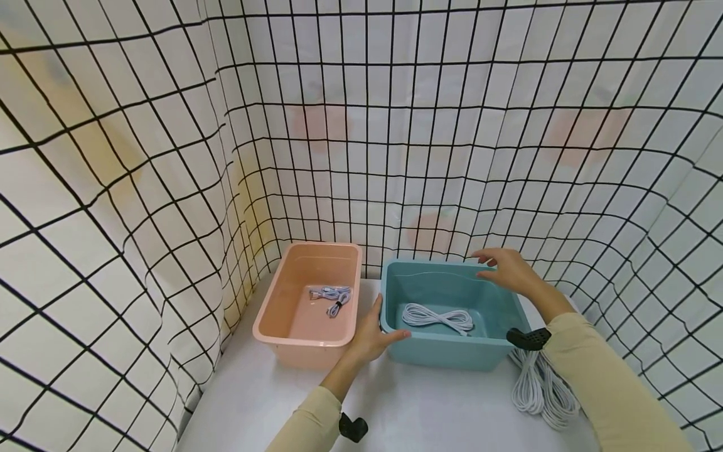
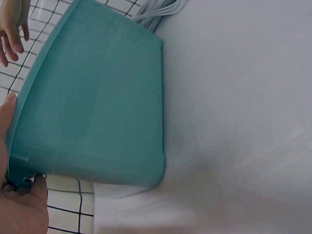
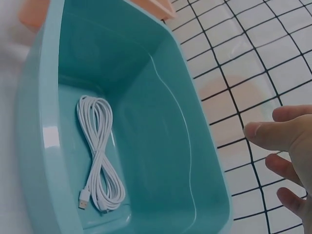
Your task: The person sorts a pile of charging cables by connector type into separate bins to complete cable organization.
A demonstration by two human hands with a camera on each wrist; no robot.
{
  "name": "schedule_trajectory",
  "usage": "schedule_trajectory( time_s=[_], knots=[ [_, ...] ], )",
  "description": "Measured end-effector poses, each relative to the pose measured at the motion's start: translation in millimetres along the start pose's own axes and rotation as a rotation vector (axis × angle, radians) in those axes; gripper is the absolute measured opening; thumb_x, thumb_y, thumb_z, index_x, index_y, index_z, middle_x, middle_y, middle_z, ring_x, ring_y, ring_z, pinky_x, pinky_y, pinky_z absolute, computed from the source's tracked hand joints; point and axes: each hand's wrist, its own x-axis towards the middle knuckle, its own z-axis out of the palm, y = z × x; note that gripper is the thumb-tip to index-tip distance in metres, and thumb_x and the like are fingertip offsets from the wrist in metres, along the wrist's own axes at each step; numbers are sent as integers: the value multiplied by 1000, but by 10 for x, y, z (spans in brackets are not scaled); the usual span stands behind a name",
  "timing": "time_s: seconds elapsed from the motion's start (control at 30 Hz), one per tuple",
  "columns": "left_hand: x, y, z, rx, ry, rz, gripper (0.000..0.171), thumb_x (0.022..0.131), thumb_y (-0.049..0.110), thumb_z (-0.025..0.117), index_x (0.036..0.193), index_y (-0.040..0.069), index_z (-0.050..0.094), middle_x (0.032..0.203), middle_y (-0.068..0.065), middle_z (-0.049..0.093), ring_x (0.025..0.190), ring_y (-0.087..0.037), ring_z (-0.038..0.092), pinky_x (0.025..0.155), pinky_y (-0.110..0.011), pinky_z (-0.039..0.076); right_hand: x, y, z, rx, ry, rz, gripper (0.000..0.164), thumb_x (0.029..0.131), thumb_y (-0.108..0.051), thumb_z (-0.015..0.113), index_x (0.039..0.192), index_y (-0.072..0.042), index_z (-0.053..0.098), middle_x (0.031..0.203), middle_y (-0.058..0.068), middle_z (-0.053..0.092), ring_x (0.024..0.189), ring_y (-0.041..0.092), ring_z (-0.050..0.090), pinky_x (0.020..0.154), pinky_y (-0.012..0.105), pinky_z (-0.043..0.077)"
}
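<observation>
Gripping the teal rectangular plastic bin [image 1: 446,353] at the near left corner with the left hand [image 1: 367,339]; holding nothing in the right hand [image 1: 505,270], relaxed by the far rim. Could shift the white bundled cable [image 3: 100,153] inside by one-sided lifting, or bump the peach plastic bin [image 1: 307,357] by pulling left.

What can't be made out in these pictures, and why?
Head view: part of the loose cable bundles, behind the black wrist device.
Head view: plug types on the small cables in the peach bin, too small.
Left wrist view: inside of the teal bin, hidden by its wall.
Right wrist view: rest of the right hand, cut off by the right edge.
</observation>
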Motion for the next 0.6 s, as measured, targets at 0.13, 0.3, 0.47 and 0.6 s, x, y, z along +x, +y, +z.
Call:
schedule_trajectory(
  time_s=[0.13,0.3,0.47,0.6],
  knots=[
    [-13,-6,-11,-4,-4,7,116,84,42,87,167,10,13,168,-11,24,151,-33,29,117,-53,32,-56,38,-16,0,8,11,48,92,-8,78,136,3,63,121,27,66,108,46,64,90,62,52],
    [-25,-23,-13,-1,-5,18,115,86,39,87,167,8,11,168,-11,24,151,-32,29,118,-52,31,-136,75,-48,21,13,32,50,94,-12,78,138,3,61,124,28,65,111,47,63,90,63,52],
    [-29,-6,-9,-1,-7,4,113,87,36,86,167,9,11,168,-13,24,151,-32,29,118,-52,31,-240,107,-98,64,17,49,53,95,-18,78,139,5,59,125,29,65,110,48,63,87,62,53],
    [-28,1,0,9,-6,-3,114,86,39,86,167,10,11,168,-13,25,151,-33,29,117,-53,31,-314,139,-130,83,11,68,57,95,-23,78,140,6,59,125,29,64,110,48,62,87,62,54]
  ],
)
